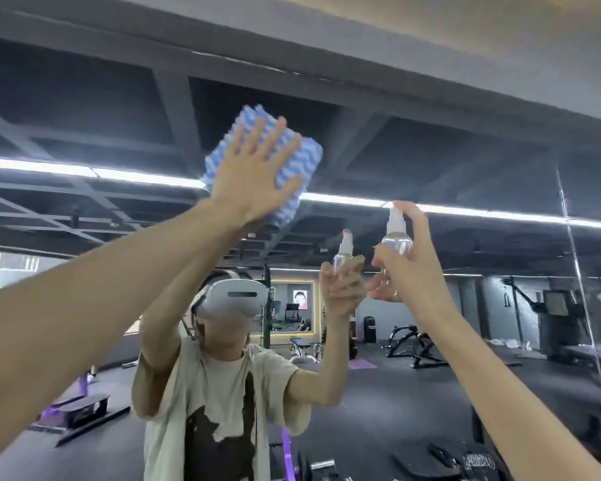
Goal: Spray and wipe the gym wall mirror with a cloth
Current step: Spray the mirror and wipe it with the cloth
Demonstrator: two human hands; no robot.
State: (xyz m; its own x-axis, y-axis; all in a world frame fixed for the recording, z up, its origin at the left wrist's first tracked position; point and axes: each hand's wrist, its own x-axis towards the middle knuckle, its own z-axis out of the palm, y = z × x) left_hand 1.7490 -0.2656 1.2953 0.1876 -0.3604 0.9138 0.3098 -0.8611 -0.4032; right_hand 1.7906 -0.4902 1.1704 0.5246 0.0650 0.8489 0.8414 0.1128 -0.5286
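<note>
Left hand (250, 182) is spread flat, fingers straight, pressing the blue-and-white cloth (306, 157) against the mirror (465, 151), upper centre. Right hand (410, 269), centre right, grips a clear spray bottle (396, 237), just short of the glass. Reflected behind: the person's headset (233, 296), weight machines (413, 345), a ceiling light strip (84, 170).

Dark floor (413, 404) bears purple mat (361, 364), exercise machine (412, 343)
</note>
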